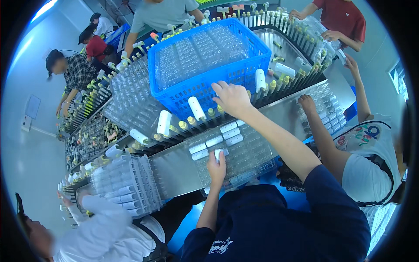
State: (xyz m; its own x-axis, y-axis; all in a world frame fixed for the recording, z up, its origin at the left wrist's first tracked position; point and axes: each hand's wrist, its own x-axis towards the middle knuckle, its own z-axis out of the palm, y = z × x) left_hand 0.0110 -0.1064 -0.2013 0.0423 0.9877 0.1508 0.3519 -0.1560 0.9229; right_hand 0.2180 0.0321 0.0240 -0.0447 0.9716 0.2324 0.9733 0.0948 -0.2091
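My left hand (216, 169) holds a small white plastic casing (219, 153) over a clear blister tray (251, 155). Several white casings (214, 141) lie in two rows in that tray's far part. Further forward, my right hand (233, 99) reaches over the row of pegs, fingers apart, beside the front wall of a blue crate (181, 101). I see nothing between its fingers, though its underside is hidden. Just left of it, a white casing (196, 108) sits on a yellow-tipped peg, with another white casing (164, 122) further left.
The crate holds stacked clear trays (200, 50). Pegs line the metal bench (172, 168). At left stand stacked filled trays (126, 185) beside a co-worker in white (104, 231). Another co-worker's arm (325, 126) works at right. More people stand across the bench.
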